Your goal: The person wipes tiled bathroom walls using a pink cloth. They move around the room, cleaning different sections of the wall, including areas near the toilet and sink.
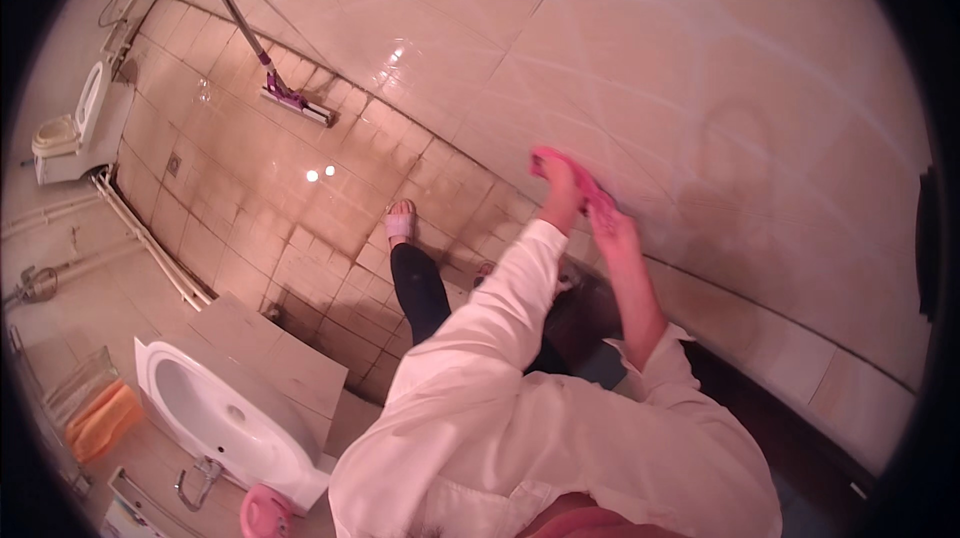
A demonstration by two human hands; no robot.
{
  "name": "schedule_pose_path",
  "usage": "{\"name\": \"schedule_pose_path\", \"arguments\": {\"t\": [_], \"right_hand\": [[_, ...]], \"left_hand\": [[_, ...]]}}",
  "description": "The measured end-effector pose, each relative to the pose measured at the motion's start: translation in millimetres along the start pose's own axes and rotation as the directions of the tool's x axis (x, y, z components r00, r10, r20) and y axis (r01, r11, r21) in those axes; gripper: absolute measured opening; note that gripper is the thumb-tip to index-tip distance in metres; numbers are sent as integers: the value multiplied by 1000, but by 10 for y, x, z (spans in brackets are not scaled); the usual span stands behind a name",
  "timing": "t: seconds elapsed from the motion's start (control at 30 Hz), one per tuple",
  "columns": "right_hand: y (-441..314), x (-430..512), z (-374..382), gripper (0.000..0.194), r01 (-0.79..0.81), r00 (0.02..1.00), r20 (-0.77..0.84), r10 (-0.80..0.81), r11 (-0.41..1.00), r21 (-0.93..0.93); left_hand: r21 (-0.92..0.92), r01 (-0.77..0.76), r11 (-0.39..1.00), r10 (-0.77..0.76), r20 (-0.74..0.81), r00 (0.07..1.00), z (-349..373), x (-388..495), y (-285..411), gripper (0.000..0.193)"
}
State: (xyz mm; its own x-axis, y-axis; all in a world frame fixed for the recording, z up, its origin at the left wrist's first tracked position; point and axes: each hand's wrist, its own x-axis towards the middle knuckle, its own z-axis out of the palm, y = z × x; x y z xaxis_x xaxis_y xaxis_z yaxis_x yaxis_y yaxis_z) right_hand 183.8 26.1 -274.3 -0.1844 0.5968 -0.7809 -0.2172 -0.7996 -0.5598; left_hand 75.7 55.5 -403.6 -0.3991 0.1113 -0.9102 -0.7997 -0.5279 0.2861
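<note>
A bright pink cloth [571, 165] is stretched between my two hands, in front of the tiled wall [675, 88]. My left hand [559, 174] grips its upper end, with a fold of cloth over the fingers. Lower and to the right, my right hand [616, 230] has hold of the other end. The fingers of both hands are partly hidden by cloth and wrist. Below my forearms lies a dark, shiny object [589, 305], mostly hidden by my sleeves; I cannot tell what it is.
A purple-handled sponge mop [244, 24] leans against the wall on the wet tiled floor [247, 185]. To the left are a white washbasin [225, 395] with a tap [199, 482], a pink plastic container [264, 512], an orange towel [105, 420], pipes [154, 242] and a toilet seat [91, 99].
</note>
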Motion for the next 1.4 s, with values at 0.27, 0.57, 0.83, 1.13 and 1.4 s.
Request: {"name": "schedule_pose_path", "arguments": {"t": [0.27,0.57,0.83,1.13,1.4], "right_hand": [[446,581,246,32,-81,944,325,55,994,68],[-211,193,-724,32,143,990,73,-123,872,-469],[549,326,672,34,-127,959,264,105,990,67],[-599,24,-1290,33,249,946,-22,-325,766,-592],[-381,-262,-971,34,124,989,77,-123,992,-1]], "left_hand": [[6,-378,926,378,50,925,2,702,766,60],[57,94,994,-91,-55,994,-342,297,-372,63],[0,-564,826,564,-32,825,20,573,1237,59],[-126,312,942,-276,242,930,-210,-1168,-756,62],[173,-548,818,534,127,836,-16,-779,-489,60]]}}
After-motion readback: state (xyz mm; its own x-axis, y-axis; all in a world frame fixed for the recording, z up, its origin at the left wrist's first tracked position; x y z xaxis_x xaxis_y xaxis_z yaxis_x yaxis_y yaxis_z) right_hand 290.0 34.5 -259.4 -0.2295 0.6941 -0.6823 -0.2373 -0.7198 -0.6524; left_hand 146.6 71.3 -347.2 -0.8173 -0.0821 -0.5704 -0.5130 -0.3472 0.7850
